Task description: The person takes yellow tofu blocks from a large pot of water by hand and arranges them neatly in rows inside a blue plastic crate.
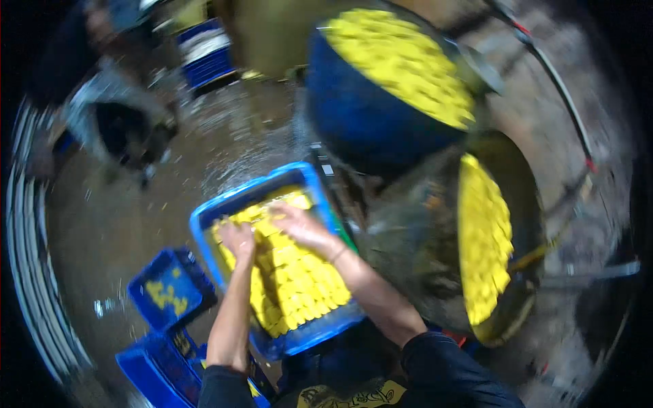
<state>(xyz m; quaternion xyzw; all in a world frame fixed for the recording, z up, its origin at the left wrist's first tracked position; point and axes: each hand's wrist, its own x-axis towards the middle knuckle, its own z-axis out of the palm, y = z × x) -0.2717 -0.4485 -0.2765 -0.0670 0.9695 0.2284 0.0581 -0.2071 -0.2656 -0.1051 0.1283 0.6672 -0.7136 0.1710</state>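
Over here, one camera sits on the head of the person (445, 367). It looks forward and down, past the left hand (237, 238) and right hand (303, 226), into the blue tub (326, 335) close below. Its view is very wide and round, with dark corners.

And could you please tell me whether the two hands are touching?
Apart: the head view shows yellow pieces between the left hand and right hand.

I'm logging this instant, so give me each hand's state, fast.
Left hand: at the yellow pieces; open or closed, holding or not, cannot be told.
Right hand: open, fingers extended at the same pieces.
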